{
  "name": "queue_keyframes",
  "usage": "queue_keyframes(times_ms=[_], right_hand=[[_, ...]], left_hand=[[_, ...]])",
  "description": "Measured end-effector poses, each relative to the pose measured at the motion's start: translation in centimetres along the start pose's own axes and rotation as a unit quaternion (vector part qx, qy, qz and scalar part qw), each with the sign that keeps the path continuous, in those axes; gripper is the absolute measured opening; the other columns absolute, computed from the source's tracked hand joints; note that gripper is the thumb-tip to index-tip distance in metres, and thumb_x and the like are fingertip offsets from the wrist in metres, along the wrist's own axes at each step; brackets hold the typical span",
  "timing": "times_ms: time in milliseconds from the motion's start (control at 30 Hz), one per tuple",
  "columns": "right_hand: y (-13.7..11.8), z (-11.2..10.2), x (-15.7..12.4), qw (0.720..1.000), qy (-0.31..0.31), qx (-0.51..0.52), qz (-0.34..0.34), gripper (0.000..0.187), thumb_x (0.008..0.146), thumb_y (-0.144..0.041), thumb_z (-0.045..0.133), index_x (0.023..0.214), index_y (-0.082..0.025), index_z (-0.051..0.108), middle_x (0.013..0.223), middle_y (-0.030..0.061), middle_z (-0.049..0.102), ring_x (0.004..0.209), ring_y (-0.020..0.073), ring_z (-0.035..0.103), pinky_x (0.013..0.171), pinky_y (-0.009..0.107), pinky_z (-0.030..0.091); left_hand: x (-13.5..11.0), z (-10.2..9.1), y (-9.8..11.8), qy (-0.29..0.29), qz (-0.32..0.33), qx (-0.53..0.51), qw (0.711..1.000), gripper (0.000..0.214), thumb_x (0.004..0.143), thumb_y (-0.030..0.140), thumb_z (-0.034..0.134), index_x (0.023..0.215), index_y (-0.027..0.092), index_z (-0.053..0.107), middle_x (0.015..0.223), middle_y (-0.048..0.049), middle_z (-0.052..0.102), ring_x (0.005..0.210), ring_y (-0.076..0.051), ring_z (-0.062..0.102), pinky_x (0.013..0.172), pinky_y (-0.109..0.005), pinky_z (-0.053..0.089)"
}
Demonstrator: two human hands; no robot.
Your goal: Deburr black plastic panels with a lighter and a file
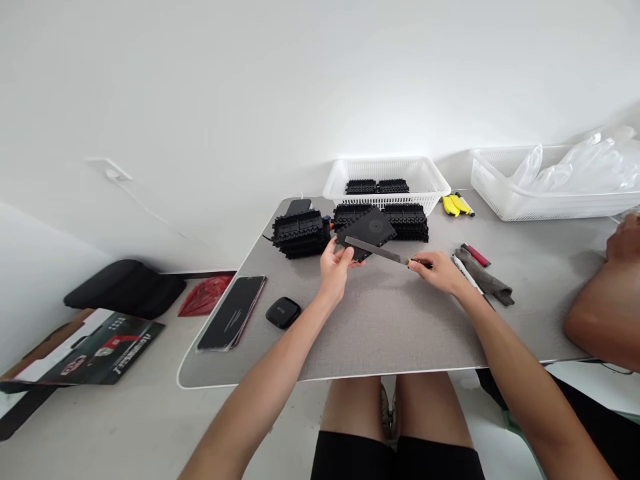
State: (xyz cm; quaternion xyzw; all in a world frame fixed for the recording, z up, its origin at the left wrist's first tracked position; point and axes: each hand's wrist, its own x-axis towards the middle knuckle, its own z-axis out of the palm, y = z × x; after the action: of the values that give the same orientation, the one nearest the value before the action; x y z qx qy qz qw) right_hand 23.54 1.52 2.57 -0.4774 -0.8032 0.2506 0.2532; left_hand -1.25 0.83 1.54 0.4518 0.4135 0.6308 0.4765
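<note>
My left hand (336, 264) pinches the lower left corner of a flat black square plate (369, 231) and holds it tilted above the grey table (390, 327). My right hand (440, 269) is closed on the yellow-and-black handle of a long flat metal file (376, 249). The file's blade lies across the plate's lower edge. Stacks of black ribbed plastic parts (300, 233) stand just behind both hands.
A white basket (386, 175) with more black parts sits at the back, a second white basket (545, 175) with clear bags to the right. Yellow markers (457, 205), a red pen (476, 255), a grey cloth (487, 279), a phone (233, 312) and a small black case (283, 312) lie around. Another person's arm (607, 300) rests at right.
</note>
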Motion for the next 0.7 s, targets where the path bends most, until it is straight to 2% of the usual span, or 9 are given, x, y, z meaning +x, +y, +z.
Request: queue_keyframes(times_ms=[133,700], right_hand=[[0.05,-0.06,0.05,1.000,0.000,0.010,-0.003,0.040,0.090,-0.047,0.044,0.063,-0.019,0.049,0.058,-0.0013,0.048,0.056,0.0127,0.041,0.056,0.027,0.027],[-0.23,-0.70,-0.25,1.000,-0.010,0.015,0.001,0.039,0.090,-0.046,0.044,0.062,-0.019,0.047,0.058,-0.0007,0.049,0.057,0.0135,0.042,0.056,0.028,0.027]], left_hand=[[-0.08,0.08,-0.24,-0.013,-0.007,0.001,1.000,0.063,0.074,0.049,0.074,0.124,0.019,0.049,0.099,-0.0105,0.071,0.074,-0.020,0.069,0.067,-0.037,0.060],[0.17,-0.25,-0.38,0.007,0.006,-0.016,1.000,0.061,0.073,0.046,0.075,0.122,0.020,0.051,0.103,-0.0108,0.070,0.075,-0.020,0.070,0.067,-0.036,0.060]])
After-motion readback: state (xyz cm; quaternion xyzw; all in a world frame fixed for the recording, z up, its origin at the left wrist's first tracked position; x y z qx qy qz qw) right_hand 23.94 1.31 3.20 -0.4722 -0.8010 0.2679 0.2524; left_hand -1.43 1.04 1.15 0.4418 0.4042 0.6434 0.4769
